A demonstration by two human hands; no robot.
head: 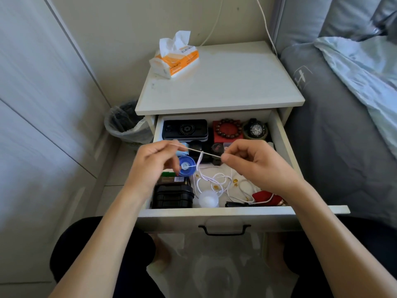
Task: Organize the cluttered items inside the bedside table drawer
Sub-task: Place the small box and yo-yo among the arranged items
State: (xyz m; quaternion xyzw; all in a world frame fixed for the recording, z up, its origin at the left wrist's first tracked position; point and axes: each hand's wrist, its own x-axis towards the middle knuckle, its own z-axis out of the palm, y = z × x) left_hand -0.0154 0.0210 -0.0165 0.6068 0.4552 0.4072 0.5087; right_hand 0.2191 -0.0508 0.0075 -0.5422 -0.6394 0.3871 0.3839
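Drawer [279, 134] clutter: my left hand [150, 163] and right hand [255, 164] each pinch the white cord [203, 153] taut; I should coil it evenly, keeping grip firm.

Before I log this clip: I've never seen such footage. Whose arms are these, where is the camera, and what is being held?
There is no machine: a person wears a camera on the head, looking down at their own arms. The left hand and right hand pinch a thin white cord taut over the open drawer of a bedside table. Inside lie a bead bracelet, a watch, a black case and more white cable. A tissue pack sits on top.
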